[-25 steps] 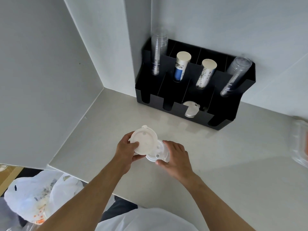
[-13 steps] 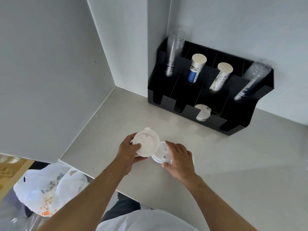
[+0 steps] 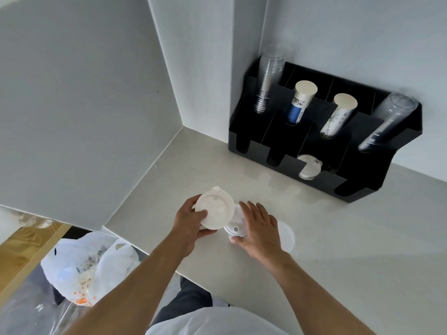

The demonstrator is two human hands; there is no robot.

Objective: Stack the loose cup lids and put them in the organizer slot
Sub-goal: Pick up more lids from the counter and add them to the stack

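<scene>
Left hand (image 3: 191,222) grips a white lid (image 3: 214,211) by its rim, thumb across the face, fingers curled behind. Lid is round, shallow, with a small sip tab at its upper edge; face tilted up toward the camera, raised off the counter (image 3: 338,250). No long axis, being a disc.

Just right of it and partly under its edge, a second lid (image 3: 234,230) lies flat on the counter, small hole showing. Right hand (image 3: 260,229) rests on it, fingers spread flat and pointing away, thumb at the near rim; not closed around it. A third lid (image 3: 286,236) lies flat just right of that hand, partly hidden by it.

Beyond, against the wall, the black organizer (image 3: 314,175). One front slot holds a lid on edge (image 3: 309,166). Rear slots hold clear cup stacks (image 3: 268,79) at far left and far right, paper cup stacks (image 3: 301,101) between, all leaning. Open counter lies between hands and organizer.

Below left, past the counter edge, a white plastic bag (image 3: 89,267) on the floor.
</scene>
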